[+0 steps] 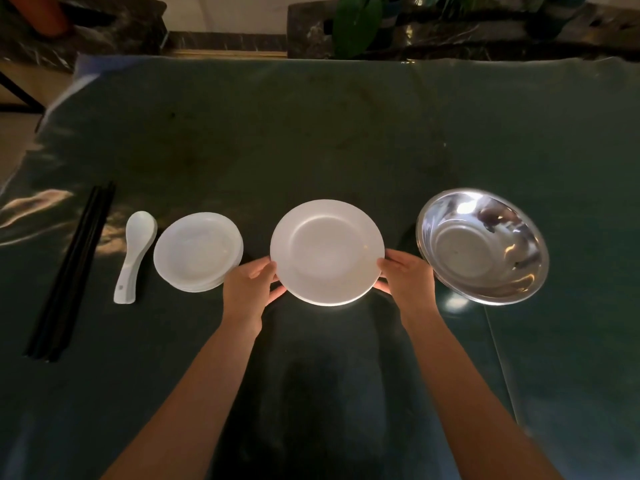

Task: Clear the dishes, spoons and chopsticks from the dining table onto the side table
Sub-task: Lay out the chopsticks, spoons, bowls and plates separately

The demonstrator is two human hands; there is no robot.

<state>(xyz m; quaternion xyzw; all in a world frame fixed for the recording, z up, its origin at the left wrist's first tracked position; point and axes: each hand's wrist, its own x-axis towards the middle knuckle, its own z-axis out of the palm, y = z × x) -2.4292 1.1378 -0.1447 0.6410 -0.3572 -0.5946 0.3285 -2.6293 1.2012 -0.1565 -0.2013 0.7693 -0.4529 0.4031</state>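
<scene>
A white plate [327,251] sits in the middle of the dark table, gripped on both sides: my left hand [251,287] holds its left rim and my right hand [407,277] holds its right rim. To the left lies a stack of smaller white plates [197,251]. Beside that stack rests a white ceramic spoon [135,254], bowl end pointing away from me. Black chopsticks [71,271] lie bundled at the far left. Stacked steel bowls [483,245] stand to the right of my right hand.
The dark green glossy table [311,133] stretches away from me. Its left edge runs diagonally past the chopsticks. Dark marble ledges and a green plant [356,22] stand beyond the far edge.
</scene>
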